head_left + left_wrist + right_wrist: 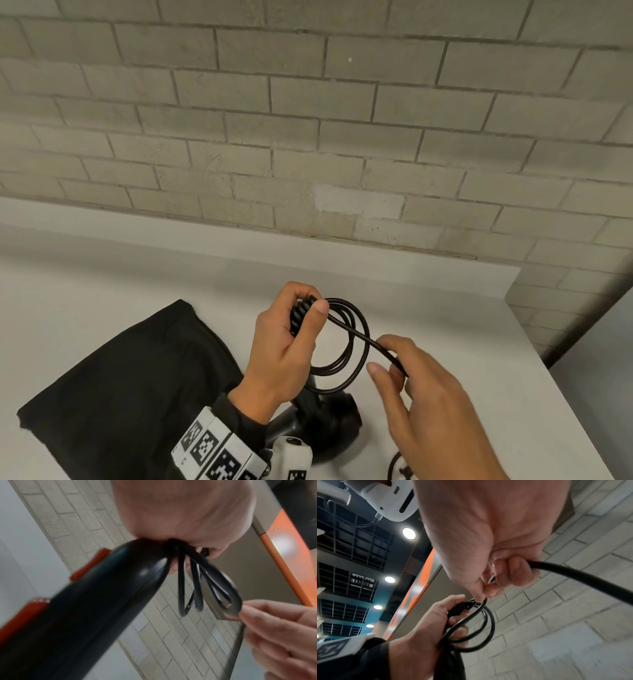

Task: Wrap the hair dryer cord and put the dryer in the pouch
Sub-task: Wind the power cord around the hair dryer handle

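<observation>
The black hair dryer hangs low over the white table, its handle end up in my left hand. That hand grips the handle top together with several loops of black cord gathered under the thumb. My right hand pinches the running cord just right of the loops, and the rest trails down from it. The black fabric pouch lies flat at the left of the table. In the left wrist view the dryer handle and cord loops show blurred.
A pale brick wall rises behind the table. The table's right edge drops off near my right hand. A further loop of cord lies at the bottom edge. White tracking bands wrap my left wrist.
</observation>
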The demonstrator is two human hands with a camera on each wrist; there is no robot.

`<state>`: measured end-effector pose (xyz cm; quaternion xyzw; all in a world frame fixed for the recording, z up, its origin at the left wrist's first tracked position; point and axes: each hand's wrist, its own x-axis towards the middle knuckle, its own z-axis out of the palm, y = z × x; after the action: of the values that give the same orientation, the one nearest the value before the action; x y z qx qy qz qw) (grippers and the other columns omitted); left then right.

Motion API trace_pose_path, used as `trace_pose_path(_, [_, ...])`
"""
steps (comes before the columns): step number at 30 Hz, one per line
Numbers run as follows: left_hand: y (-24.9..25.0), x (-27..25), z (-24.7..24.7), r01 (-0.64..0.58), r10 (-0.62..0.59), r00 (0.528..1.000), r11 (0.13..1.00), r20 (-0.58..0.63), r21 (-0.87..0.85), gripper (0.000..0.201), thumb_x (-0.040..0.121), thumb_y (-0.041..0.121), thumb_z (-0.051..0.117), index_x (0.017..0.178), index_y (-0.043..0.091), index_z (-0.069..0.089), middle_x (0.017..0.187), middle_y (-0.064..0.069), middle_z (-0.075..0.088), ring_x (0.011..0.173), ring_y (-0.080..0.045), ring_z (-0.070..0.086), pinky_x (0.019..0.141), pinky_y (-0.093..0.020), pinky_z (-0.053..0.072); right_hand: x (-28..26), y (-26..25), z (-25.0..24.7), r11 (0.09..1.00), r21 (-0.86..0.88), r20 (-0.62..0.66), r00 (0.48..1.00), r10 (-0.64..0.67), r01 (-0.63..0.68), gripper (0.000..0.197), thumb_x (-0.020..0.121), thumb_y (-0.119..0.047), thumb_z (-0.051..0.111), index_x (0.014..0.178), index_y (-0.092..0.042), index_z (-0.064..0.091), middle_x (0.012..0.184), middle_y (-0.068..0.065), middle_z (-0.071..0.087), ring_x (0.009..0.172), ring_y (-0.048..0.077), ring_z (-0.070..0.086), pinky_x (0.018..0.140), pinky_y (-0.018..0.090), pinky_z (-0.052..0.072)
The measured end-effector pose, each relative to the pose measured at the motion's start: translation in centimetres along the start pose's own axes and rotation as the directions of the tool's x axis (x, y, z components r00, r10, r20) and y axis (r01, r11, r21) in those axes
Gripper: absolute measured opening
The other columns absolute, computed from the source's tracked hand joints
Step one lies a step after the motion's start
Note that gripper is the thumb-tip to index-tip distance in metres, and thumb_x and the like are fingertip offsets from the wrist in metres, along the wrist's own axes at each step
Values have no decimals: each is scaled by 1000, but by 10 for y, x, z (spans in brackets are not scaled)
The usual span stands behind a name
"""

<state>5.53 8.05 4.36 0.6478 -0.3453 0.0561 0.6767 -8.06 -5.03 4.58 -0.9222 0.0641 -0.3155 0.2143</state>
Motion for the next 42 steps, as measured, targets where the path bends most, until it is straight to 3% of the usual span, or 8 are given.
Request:
trace_pose_path(4, [-1, -1, 0, 11, -11, 999, 1000, 40, -10, 21, 93, 47, 49, 89, 27, 55, 51, 9, 38, 43, -9, 30, 42, -29, 28, 13, 0, -18, 984, -72, -92, 981, -170, 164, 17, 95, -35, 49, 101, -27, 63, 73, -9, 53, 53, 12, 43, 46, 21, 39])
trace_pose_path(8, [3, -1, 1, -36, 31, 997, 998, 77, 58, 17, 94, 47, 46, 93, 33, 56, 52, 12, 41, 46, -5, 33, 44, -29, 30, 25, -7, -35, 944, -132, -24, 951, -309, 304, 19, 96, -32, 49, 96, -24, 66, 69, -6, 46, 49, 15, 34, 40, 22, 32])
trace_pose_path(13, [8, -2, 2, -96, 83, 984, 992, 157, 82, 19, 97, 47, 45, 96, 32, 57, 54, 8, 43, 45, -9, 36, 44, -30, 32, 45, -13, -42, 935, 28, 11, 935, -355, 355, 20, 99, -34, 47, 99, -25, 65, 74, -7, 48, 56, 11, 42, 47, 24, 39])
trace_pose_path(23, [13, -10, 0, -247, 224, 941, 967, 254, 63, 21, 85, 37, 70, 83, 23, 54, 51, 19, 35, 39, -2, 31, 45, -14, 29, 74, -19, -26, 882, 450, 31, 985, -172, 140, 14, 97, -32, 57, 90, -28, 68, 76, -17, 60, 72, 6, 57, 65, 16, 44])
trace_pose_path(27, [14, -11, 2, -266, 247, 945, 962, 216, 64, 18, 92, 47, 62, 82, 40, 49, 54, 23, 38, 43, 0, 36, 47, -13, 32, 70, -15, -12, 822, 570, 42, 999, -8, -17, 14, 92, -30, 61, 88, -26, 73, 77, -13, 68, 70, 9, 61, 65, 21, 50])
trace_pose_path(32, [9, -13, 2, -284, 267, 944, 957, 194, 62, 30, 95, 50, 55, 78, 26, 50, 53, 9, 41, 44, -1, 36, 45, -14, 32, 60, -9, -1, 657, 728, 159, 980, 118, -198, 15, 88, -23, 65, 97, -23, 77, 82, -3, 75, 75, 3, 67, 73, 18, 52])
trace_pose_path(37, [8, -13, 2, -288, 275, 947, 955, 166, 62, 31, 96, 53, 52, 79, 27, 51, 57, 5, 46, 41, -8, 45, 41, -19, 38, 50, -3, 3, 594, 762, 240, 965, 108, -257, 19, 94, -13, 60, 94, -24, 75, 84, 6, 72, 83, 19, 69, 80, 28, 55])
trace_pose_path(42, [6, -13, 4, -260, 254, 963, 963, 89, 67, 36, 97, 55, 49, 79, 23, 52, 57, 20, 42, 45, 3, 40, 47, -11, 34, 36, 4, 5, 534, 820, 245, 970, 1, -208, 36, 90, -51, 60, 108, -22, 73, 105, 6, 73, 103, 24, 67, 90, 32, 54])
